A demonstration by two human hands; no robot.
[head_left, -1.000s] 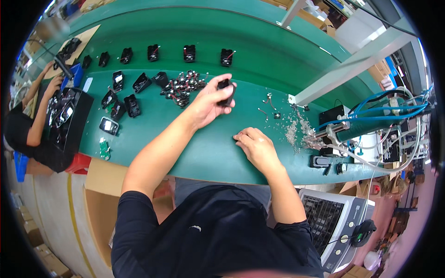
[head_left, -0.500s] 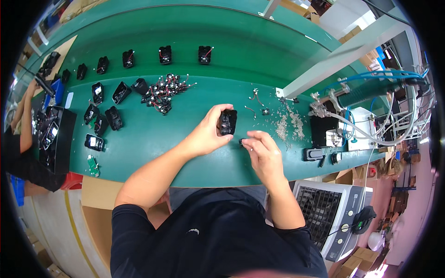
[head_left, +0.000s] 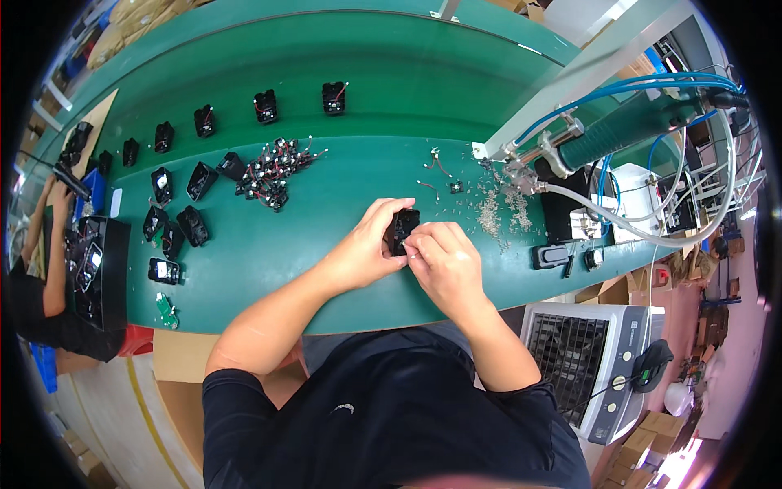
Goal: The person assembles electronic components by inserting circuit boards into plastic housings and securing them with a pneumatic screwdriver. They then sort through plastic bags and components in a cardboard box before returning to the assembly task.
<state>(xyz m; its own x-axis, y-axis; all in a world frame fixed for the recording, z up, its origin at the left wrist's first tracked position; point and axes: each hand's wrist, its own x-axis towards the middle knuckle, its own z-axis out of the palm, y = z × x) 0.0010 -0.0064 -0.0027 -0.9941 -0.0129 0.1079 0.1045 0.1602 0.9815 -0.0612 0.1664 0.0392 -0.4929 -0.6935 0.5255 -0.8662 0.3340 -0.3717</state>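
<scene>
A black case is clamped between thumb and fingers of the left hand. The right hand, apart a moment ago, now meets it, fingers pinched on a small, mostly hidden part; both apparently work together.

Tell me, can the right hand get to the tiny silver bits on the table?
Probably yes. The tiny silver bits lie nearby, and nothing seems to block the right hand, though its fingers are busy at the black case.
</scene>
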